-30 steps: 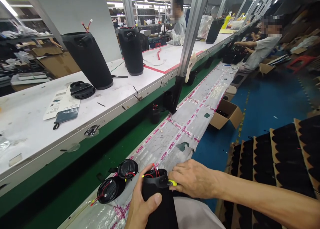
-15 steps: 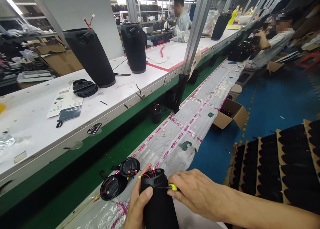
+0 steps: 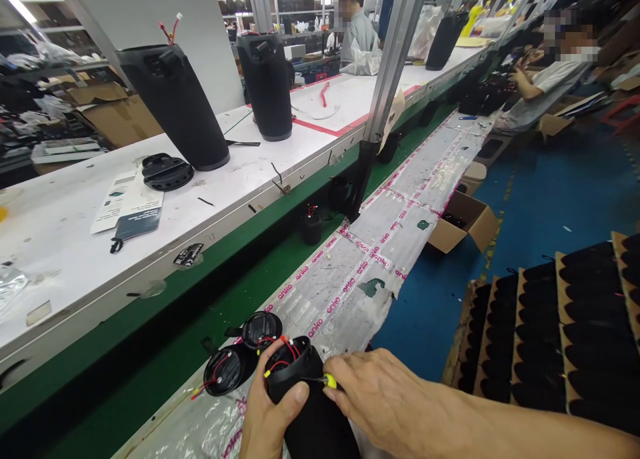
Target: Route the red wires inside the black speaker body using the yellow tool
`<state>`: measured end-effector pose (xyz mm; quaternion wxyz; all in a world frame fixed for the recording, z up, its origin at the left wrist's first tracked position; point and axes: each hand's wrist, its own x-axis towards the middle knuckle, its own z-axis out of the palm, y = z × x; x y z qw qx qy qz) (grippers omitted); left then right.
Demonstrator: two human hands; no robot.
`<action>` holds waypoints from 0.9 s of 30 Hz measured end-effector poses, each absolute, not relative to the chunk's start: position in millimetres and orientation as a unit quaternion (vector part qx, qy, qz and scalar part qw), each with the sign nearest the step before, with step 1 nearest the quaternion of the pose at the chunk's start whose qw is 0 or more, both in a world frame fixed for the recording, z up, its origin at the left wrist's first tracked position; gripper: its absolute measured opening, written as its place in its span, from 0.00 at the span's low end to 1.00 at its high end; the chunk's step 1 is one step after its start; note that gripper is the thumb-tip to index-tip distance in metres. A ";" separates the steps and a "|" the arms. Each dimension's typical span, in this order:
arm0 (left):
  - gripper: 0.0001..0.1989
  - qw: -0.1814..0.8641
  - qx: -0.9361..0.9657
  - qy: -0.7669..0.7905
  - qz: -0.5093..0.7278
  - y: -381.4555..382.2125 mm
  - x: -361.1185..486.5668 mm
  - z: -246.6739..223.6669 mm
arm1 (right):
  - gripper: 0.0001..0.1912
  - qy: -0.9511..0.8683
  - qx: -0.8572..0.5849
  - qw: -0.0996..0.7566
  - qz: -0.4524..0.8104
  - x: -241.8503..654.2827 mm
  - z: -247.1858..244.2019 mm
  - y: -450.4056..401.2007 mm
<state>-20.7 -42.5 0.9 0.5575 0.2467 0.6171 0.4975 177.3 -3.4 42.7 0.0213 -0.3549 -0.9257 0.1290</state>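
Note:
My left hand (image 3: 275,409) is wrapped round the upper side of a black cylindrical speaker body (image 3: 320,429), thumb pressed just under its rim. The top of the body is open, and red wires with small white and yellow connectors stick out of it. In my right hand (image 3: 367,395) is a small screwdriver (image 3: 329,380); a bit of its yellow handle shows, and its thin shaft lies against the body just below the rim. The tip's exact contact is hard to make out. Two more open speaker bodies, a nearer one (image 3: 223,372) and a farther one (image 3: 263,329), stand left of my hands.
A white shelf (image 3: 65,245) carries upright speakers (image 3: 175,105), a black round cap (image 3: 167,172) and cards (image 3: 135,215). A metal post (image 3: 390,59) rises beside the plastic-covered bench (image 3: 345,279). Cartons of black parts (image 3: 595,319) stand at right. Two people sit or stand farther off.
The speaker body has shifted left and tilted, its open top leaning more to the left. Both hands moved left with it, the screwdriver still at the rim. The view has shifted slightly.

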 end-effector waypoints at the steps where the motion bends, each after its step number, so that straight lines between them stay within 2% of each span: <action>1: 0.44 0.553 0.248 0.619 0.500 -42.6 -20.0 1.6 | 0.03 -0.923 -0.358 0.027 0.134 176.9 42.3 -3.9; 7: 0.45 0.532 0.253 0.633 0.502 -43.8 -17.0 -2.5 | 0.03 -0.913 -0.380 0.063 0.138 176.1 42.7 -5.1; 13: 0.48 0.504 0.274 0.665 0.478 -46.2 -16.4 -6.9 | 0.05 -0.906 -0.405 0.098 0.075 175.8 29.1 -22.4; 17: 0.46 0.464 0.306 0.695 0.456 -48.4 -13.1 -5.2 | 0.03 -0.903 -0.419 0.078 0.060 172.3 24.9 -28.1; 23: 0.39 0.416 0.310 0.724 0.454 -51.3 -8.1 -8.5 | 0.16 -0.918 -0.395 0.040 -0.013 168.3 42.8 -21.3; 27: 0.37 0.399 0.322 0.733 0.448 -52.1 -5.8 -6.4 | 0.19 -0.927 -0.375 0.032 0.000 166.9 39.5 -20.6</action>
